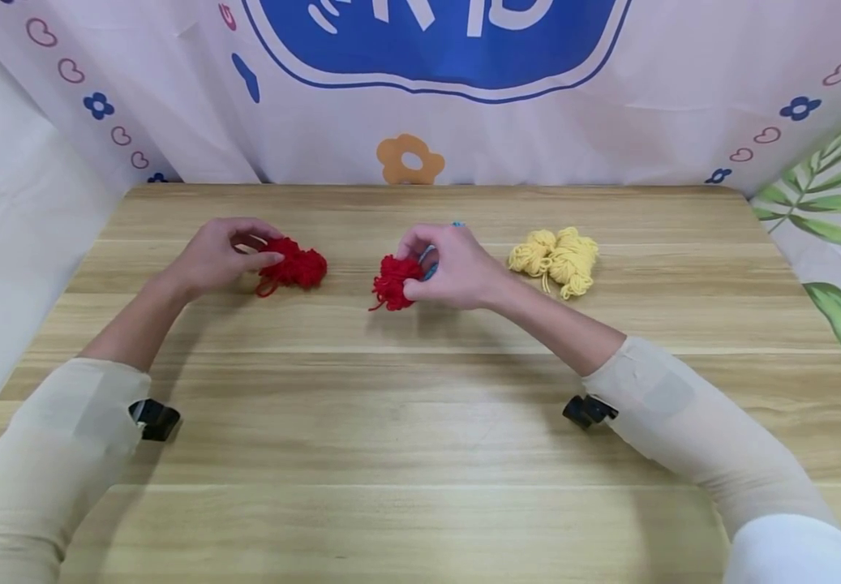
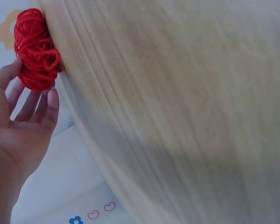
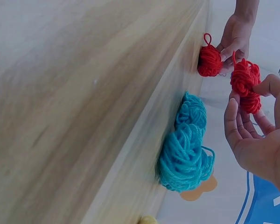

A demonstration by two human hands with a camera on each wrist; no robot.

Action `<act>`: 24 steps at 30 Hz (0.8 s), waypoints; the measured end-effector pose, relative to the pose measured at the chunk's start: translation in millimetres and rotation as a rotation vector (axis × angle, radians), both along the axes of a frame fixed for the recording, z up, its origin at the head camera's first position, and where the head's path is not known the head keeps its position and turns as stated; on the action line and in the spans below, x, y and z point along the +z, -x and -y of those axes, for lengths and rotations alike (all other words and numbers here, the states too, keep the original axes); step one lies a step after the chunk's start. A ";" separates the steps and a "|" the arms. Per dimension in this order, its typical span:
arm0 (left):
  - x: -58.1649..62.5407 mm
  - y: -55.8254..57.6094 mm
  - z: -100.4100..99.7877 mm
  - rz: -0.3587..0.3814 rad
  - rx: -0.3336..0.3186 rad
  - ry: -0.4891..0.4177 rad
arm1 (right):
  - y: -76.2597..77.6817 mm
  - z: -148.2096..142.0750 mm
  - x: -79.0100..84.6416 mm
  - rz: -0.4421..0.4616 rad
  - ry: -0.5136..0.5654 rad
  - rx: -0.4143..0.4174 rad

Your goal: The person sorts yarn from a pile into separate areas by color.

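At the back left of the table, my left hand (image 1: 219, 253) holds one end of a red yarn bundle (image 1: 302, 266) between thumb and fingers. This bundle lies on the wood, a loose loop at its near side. My right hand (image 1: 460, 268) pinches a second red yarn bundle (image 1: 394, 282) and holds it above the tabletop, its shadow beneath. Behind the right hand, mostly hidden in the head view, is blue yarn; the right wrist view shows this blue yarn bundle (image 3: 187, 149) whole, resting on the table.
A pair of yellow yarn bundles (image 1: 557, 259) lies to the right of my right hand. The wooden table (image 1: 405, 422) ends at a printed white cloth (image 1: 318, 130) hanging along its back edge. Each sleeve carries a small black mount.
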State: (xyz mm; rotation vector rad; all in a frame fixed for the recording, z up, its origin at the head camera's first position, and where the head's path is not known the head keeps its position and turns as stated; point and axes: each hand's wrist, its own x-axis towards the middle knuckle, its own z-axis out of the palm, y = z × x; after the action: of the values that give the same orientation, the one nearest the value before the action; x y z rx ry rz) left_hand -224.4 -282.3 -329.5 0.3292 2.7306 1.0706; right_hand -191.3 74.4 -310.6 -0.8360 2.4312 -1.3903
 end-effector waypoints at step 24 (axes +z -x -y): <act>5.2 -5.2 2.9 -0.027 0.015 -0.024 | 5.4 14.9 0.4 0.024 -0.028 -0.012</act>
State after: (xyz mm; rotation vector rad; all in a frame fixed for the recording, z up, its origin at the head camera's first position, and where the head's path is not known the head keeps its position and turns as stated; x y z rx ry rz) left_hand -219.3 -285.2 -324.3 0.3293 2.7506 1.1116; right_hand -196.7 59.5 -310.3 -0.7948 2.4358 -1.3600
